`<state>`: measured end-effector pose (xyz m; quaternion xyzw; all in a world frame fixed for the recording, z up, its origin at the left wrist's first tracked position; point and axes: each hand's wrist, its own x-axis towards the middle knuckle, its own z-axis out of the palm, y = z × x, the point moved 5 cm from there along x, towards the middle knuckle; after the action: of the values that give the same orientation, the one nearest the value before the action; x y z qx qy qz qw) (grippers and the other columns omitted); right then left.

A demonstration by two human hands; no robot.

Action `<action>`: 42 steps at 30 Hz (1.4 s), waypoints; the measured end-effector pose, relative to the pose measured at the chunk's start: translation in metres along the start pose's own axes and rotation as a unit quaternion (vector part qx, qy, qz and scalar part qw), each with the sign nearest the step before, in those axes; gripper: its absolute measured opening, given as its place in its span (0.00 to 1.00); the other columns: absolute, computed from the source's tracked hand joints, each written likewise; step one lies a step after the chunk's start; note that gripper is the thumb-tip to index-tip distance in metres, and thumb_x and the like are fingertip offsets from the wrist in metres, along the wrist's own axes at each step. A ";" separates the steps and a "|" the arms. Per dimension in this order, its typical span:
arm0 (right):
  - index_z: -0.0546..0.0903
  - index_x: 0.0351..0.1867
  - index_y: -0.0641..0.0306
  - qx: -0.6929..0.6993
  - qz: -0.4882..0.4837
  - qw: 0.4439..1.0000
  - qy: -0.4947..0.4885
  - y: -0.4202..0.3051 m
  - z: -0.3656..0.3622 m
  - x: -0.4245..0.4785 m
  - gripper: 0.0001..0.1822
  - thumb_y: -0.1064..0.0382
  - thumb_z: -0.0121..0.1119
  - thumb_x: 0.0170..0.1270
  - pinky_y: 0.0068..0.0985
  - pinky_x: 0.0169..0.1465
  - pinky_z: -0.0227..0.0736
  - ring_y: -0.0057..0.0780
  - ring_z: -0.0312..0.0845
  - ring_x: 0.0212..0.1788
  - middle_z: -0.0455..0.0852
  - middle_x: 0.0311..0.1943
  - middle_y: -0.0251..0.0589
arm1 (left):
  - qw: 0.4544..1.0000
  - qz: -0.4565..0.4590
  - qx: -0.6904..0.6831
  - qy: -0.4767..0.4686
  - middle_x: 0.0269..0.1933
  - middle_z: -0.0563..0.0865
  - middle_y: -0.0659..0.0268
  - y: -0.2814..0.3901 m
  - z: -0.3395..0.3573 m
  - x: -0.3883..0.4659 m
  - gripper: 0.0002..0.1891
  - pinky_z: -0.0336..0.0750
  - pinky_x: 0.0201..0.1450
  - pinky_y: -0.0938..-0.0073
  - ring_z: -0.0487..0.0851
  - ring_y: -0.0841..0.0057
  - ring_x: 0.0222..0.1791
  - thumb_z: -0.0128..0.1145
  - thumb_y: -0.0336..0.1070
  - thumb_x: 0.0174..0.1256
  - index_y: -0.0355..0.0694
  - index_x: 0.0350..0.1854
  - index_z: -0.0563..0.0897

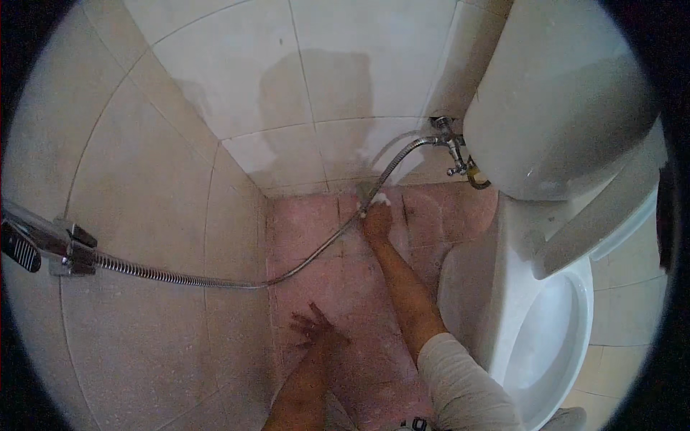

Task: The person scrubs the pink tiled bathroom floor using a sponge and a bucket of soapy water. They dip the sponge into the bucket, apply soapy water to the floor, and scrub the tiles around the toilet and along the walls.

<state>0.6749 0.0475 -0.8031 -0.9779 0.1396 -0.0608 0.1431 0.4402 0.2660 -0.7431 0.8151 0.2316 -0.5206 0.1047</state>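
My right hand (378, 218) reaches down by the base of the back wall, its fingers curled around a small pale object (380, 199) that is mostly hidden. White bristles or foam show at its edge, and I cannot tell which. A flexible metal shower hose (329, 245) crosses in front of the fingertips. Lower down, my left hand (318, 329) has its fingers spread over the pink tiled floor (307, 231) and holds nothing. Whether its palm presses on the tiles is unclear.
A white toilet bowl (501, 345) with its cistern (555, 108) stands close on the right. Beside the cistern, a metal angle valve (447, 140) juts from the wall. The hose runs left to a sprayer in a wall holder (74, 250). Beige tiled walls (145, 215) meet at the corner.
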 end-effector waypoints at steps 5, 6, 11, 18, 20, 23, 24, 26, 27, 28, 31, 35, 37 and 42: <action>0.80 0.45 0.70 -0.009 0.028 0.999 -0.013 0.035 -0.016 0.007 0.21 0.52 0.62 0.59 0.45 0.56 0.70 0.53 0.76 0.51 0.80 0.47 0.57 | 1.000 0.003 -0.005 -0.002 0.71 0.16 0.40 -0.002 -0.004 0.001 0.79 0.44 0.63 0.19 0.22 0.35 0.72 0.79 0.59 0.35 0.55 0.71 0.17; 0.80 0.45 0.69 -0.012 0.066 0.998 0.005 0.062 -0.024 0.011 0.21 0.53 0.62 0.59 0.45 0.55 0.70 0.53 0.76 0.50 0.80 0.46 0.56 | 1.000 0.002 -0.007 -0.002 0.71 0.16 0.40 -0.002 -0.005 0.001 0.79 0.44 0.64 0.19 0.22 0.35 0.72 0.79 0.59 0.35 0.55 0.71 0.17; 0.81 0.42 0.68 -0.035 0.252 0.962 0.095 0.146 -0.071 0.013 0.19 0.54 0.64 0.58 0.44 0.54 0.70 0.52 0.77 0.49 0.82 0.44 0.55 | 1.000 -0.003 0.000 0.000 0.71 0.17 0.39 -0.007 0.006 0.021 0.79 0.44 0.63 0.19 0.22 0.35 0.72 0.79 0.59 0.35 0.55 0.72 0.18; 0.82 0.39 0.66 0.028 0.041 0.997 0.065 -0.020 0.029 -0.002 0.16 0.55 0.65 0.56 0.44 0.52 0.71 0.50 0.78 0.47 0.83 0.40 0.53 | 1.000 0.012 -0.021 0.012 0.71 0.18 0.37 -0.013 0.003 0.016 0.79 0.44 0.61 0.17 0.21 0.32 0.71 0.80 0.59 0.34 0.54 0.72 0.19; 0.83 0.38 0.66 0.013 -0.080 0.997 0.009 -0.036 0.059 0.003 0.16 0.56 0.66 0.55 0.44 0.52 0.72 0.50 0.79 0.46 0.84 0.39 0.52 | 0.999 0.035 0.008 0.007 0.71 0.18 0.37 0.017 0.017 0.016 0.80 0.44 0.61 0.16 0.21 0.30 0.71 0.80 0.59 0.33 0.54 0.72 0.18; 0.82 0.44 0.64 0.034 -0.158 0.978 -0.132 -0.133 0.067 -0.030 0.16 0.60 0.64 0.55 0.43 0.53 0.72 0.51 0.79 0.49 0.84 0.43 0.52 | 1.000 0.011 0.002 0.010 0.71 0.19 0.37 -0.004 0.010 0.027 0.80 0.45 0.61 0.17 0.22 0.30 0.71 0.80 0.59 0.34 0.53 0.72 0.18; 0.81 0.47 0.64 0.041 -0.139 0.970 -0.196 -0.159 0.058 -0.047 0.17 0.63 0.63 0.55 0.43 0.55 0.72 0.51 0.79 0.51 0.84 0.45 0.52 | 1.000 0.017 -0.018 0.002 0.71 0.19 0.37 -0.021 0.003 0.024 0.79 0.45 0.62 0.19 0.22 0.31 0.71 0.80 0.58 0.35 0.53 0.72 0.19; 0.83 0.45 0.64 0.042 -0.102 0.989 -0.097 -0.101 0.048 -0.026 0.17 0.58 0.64 0.55 0.43 0.53 0.73 0.50 0.79 0.49 0.83 0.44 0.53 | 0.999 0.042 -0.031 -0.004 0.71 0.19 0.37 -0.014 -0.009 0.002 0.78 0.45 0.63 0.20 0.23 0.33 0.72 0.79 0.57 0.37 0.53 0.72 0.19; 0.83 0.47 0.63 0.057 -0.048 0.994 -0.075 -0.046 0.041 -0.009 0.19 0.56 0.63 0.56 0.42 0.56 0.72 0.50 0.79 0.52 0.83 0.47 0.53 | 0.998 0.054 -0.023 -0.010 0.72 0.20 0.37 0.003 -0.010 -0.009 0.78 0.45 0.63 0.20 0.23 0.33 0.72 0.79 0.57 0.37 0.53 0.72 0.18; 0.83 0.47 0.63 0.055 -0.001 0.997 -0.054 -0.005 0.030 -0.001 0.19 0.57 0.63 0.56 0.42 0.56 0.72 0.50 0.79 0.51 0.83 0.47 0.53 | 0.999 0.045 -0.019 -0.012 0.72 0.20 0.37 0.006 -0.008 -0.012 0.78 0.45 0.63 0.19 0.24 0.33 0.72 0.79 0.57 0.37 0.53 0.72 0.18; 0.83 0.45 0.64 -0.006 0.148 0.989 0.025 0.083 -0.027 0.006 0.18 0.57 0.64 0.55 0.42 0.55 0.72 0.50 0.79 0.51 0.83 0.45 0.54 | 1.000 0.011 -0.020 0.010 0.72 0.21 0.37 -0.006 -0.003 0.011 0.78 0.44 0.63 0.19 0.24 0.33 0.72 0.79 0.57 0.37 0.53 0.71 0.18; 0.83 0.42 0.65 -0.019 0.284 0.954 0.098 0.130 -0.060 -0.010 0.17 0.58 0.66 0.54 0.43 0.54 0.72 0.51 0.79 0.49 0.83 0.44 0.55 | 1.000 0.022 -0.010 -0.003 0.72 0.21 0.37 -0.007 -0.003 0.007 0.78 0.43 0.63 0.19 0.24 0.33 0.72 0.79 0.57 0.37 0.53 0.72 0.18; 0.83 0.41 0.65 -0.001 0.257 0.959 0.121 0.102 -0.046 -0.013 0.16 0.58 0.66 0.54 0.43 0.54 0.72 0.51 0.79 0.49 0.83 0.43 0.55 | 1.000 0.028 -0.007 -0.006 0.72 0.21 0.37 -0.005 -0.004 0.004 0.78 0.43 0.63 0.19 0.24 0.33 0.72 0.79 0.57 0.37 0.53 0.72 0.18; 0.83 0.38 0.67 0.093 0.037 0.991 0.085 -0.054 -0.002 -0.018 0.15 0.58 0.68 0.53 0.44 0.53 0.73 0.52 0.79 0.48 0.83 0.40 0.56 | 1.000 0.030 -0.007 -0.006 0.72 0.20 0.37 -0.003 -0.005 0.004 0.78 0.43 0.63 0.18 0.24 0.33 0.72 0.79 0.57 0.37 0.53 0.72 0.18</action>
<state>0.6712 0.1015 -0.7866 -0.9458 0.1813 -0.1509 0.2231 0.4443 0.2719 -0.7440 0.8178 0.2102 -0.5204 0.1270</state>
